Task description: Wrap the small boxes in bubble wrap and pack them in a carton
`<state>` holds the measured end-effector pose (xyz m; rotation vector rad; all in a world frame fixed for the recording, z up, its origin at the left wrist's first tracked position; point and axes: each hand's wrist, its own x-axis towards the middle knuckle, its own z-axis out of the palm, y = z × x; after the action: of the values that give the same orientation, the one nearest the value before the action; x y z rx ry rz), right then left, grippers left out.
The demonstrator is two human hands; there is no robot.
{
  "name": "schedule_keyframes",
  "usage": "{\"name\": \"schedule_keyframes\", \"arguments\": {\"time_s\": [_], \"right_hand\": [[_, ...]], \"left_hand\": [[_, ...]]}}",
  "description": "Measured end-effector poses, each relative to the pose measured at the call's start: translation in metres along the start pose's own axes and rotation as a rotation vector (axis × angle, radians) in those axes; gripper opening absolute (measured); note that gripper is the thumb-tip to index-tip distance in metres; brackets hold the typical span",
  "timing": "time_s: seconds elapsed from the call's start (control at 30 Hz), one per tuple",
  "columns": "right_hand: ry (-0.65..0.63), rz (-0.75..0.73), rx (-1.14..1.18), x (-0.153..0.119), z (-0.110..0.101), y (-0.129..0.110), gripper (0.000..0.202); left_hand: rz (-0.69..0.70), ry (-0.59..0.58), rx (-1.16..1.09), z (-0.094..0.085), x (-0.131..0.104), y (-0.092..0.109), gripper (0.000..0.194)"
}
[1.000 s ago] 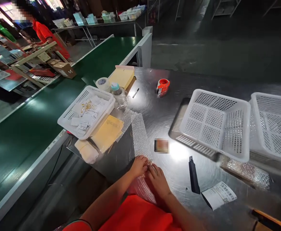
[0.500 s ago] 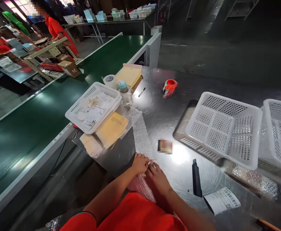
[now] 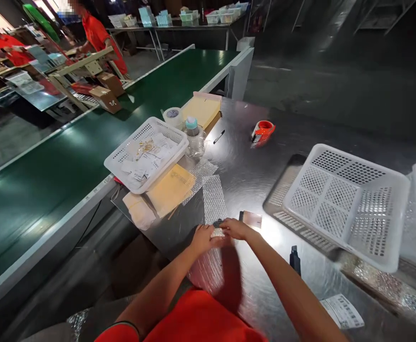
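Plastic bubble-wrap [image 3: 215, 197] on metal tbl [image 3: 245, 171], L fingers [image 3: 208, 231] clutching knobbly near end, R fingers [image 3: 228, 224] w/ grip unclear.

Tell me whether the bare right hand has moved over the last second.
Yes: the bare right hand has moved forward, closer to the small, pinkish rectangular item with a black edge on the silvery metal table.

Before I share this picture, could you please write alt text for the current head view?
A person's bare left hand and bare right hand are close together at a clear bubble-wrap strip on a shiny metal table. On the left, a white plastic basket of papers sits near a green conveyor belt; a red tape dispenser stands farther off.
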<state>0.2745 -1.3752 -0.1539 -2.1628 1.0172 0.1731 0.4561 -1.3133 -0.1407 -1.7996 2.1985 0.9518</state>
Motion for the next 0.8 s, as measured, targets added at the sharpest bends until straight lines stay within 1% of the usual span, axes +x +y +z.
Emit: {"name": "schedule_keyframes", "arguments": {"time_s": [0.1, 0.2, 0.3, 0.4, 0.5, 0.6, 0.7, 0.8], "right_hand": [[0.051, 0.082, 0.044, 0.005, 0.003, -0.001, 0.036], [0.100, 0.171, 0.067, 0.004, 0.011, -0.006, 0.037], [0.096, 0.243, 0.069, 0.000, 0.023, -0.012, 0.035], [0.072, 0.287, 0.055, -0.008, 0.037, -0.019, 0.034], [0.075, 0.298, 0.030, -0.018, 0.047, -0.027, 0.033], [0.101, 0.266, 0.002, -0.024, 0.050, -0.035, 0.029], [0.117, 0.210, -0.002, -0.022, 0.050, -0.039, 0.033], [0.120, 0.194, 0.011, -0.015, 0.049, -0.040, 0.035]], "left_hand": [[-0.061, 0.012, 0.022, -0.006, 0.014, -0.001, 0.038], [-0.077, -0.010, 0.040, -0.007, 0.020, -0.003, 0.040], [-0.070, -0.043, 0.067, -0.001, 0.015, -0.003, 0.040], [-0.059, -0.075, 0.110, 0.011, 0.003, -0.001, 0.038], [-0.025, -0.080, 0.159, 0.024, -0.009, 0.000, 0.036], [0.016, -0.062, 0.209, 0.033, -0.017, 0.000, 0.033], [0.030, -0.014, 0.254, 0.035, -0.019, 0.001, 0.028], [0.030, 0.061, 0.294, 0.037, -0.019, 0.007, 0.024]]}}
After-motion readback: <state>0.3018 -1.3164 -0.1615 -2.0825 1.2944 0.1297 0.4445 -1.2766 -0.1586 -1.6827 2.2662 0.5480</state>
